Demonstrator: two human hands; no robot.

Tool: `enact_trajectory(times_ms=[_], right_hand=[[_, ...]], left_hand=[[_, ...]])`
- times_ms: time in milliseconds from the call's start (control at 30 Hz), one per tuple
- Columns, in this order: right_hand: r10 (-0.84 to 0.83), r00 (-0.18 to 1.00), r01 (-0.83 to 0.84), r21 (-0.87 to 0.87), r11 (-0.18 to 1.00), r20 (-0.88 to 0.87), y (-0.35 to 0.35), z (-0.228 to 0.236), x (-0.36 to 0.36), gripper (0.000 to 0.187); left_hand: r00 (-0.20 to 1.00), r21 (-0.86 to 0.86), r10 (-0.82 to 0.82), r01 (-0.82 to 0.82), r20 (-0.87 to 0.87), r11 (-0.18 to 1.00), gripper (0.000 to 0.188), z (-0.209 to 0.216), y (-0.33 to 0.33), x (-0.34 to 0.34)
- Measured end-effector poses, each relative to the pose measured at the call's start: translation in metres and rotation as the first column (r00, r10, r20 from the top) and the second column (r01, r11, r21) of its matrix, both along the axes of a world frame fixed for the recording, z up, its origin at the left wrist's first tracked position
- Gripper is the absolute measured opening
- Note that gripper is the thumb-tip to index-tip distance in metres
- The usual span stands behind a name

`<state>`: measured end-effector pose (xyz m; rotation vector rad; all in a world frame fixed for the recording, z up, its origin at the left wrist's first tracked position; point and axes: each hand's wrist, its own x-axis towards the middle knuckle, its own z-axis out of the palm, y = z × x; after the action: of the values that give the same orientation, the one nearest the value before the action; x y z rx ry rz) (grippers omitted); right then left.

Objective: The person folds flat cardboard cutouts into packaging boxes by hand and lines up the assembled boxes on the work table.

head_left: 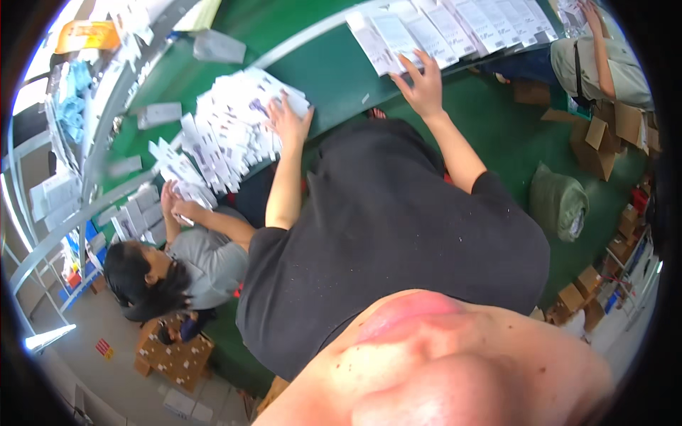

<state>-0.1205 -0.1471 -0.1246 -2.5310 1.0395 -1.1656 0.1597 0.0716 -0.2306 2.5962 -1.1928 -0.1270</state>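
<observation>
A large heap of small white printed cartons (231, 117) lies on the green work table (316, 96). My left hand (288, 122) rests at the heap's right edge with its fingers spread; I see nothing gripped in it. Farther right, flat white printed cartons (433, 32) overlap in a row along the table. My right hand (424, 86) is at the near left end of that row, fingers apart, the fingertips at the cartons' near edge. Whether they press on a carton, I cannot tell.
To my left, a co-worker in a grey shirt (213, 259) handles cartons beside the heap. Another person in a light shirt (604, 67) stands at the far right. Open cardboard boxes (595, 145) and a green wrapped bundle (558, 202) are on the floor at right.
</observation>
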Motion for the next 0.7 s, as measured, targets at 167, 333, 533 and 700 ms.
enact_trajectory(times_ms=[167,333,533,700], right_hand=[[-0.283,0.928,0.282,-0.039,0.959,-0.243,-0.006,-0.026,-0.024,0.039],[-0.001,0.991,-0.003,0.027,1.000,0.131,0.025,-0.031,0.020,0.017],[0.305,0.937,-0.326,0.116,0.938,0.169,0.085,-0.010,0.095,0.016],[0.530,0.846,-0.524,0.257,0.812,0.051,0.097,-0.045,0.091,0.017]], left_hand=[[0.989,0.135,-0.098,0.082,0.110,0.987,0.102,0.003,0.029,0.007],[0.996,0.192,-0.084,0.083,-0.006,0.978,0.083,0.009,0.007,0.003],[0.991,0.298,-0.072,0.104,-0.116,0.949,0.086,0.015,-0.004,-0.022],[0.979,-0.080,-0.193,0.188,-0.066,0.979,0.072,0.009,0.011,-0.021]])
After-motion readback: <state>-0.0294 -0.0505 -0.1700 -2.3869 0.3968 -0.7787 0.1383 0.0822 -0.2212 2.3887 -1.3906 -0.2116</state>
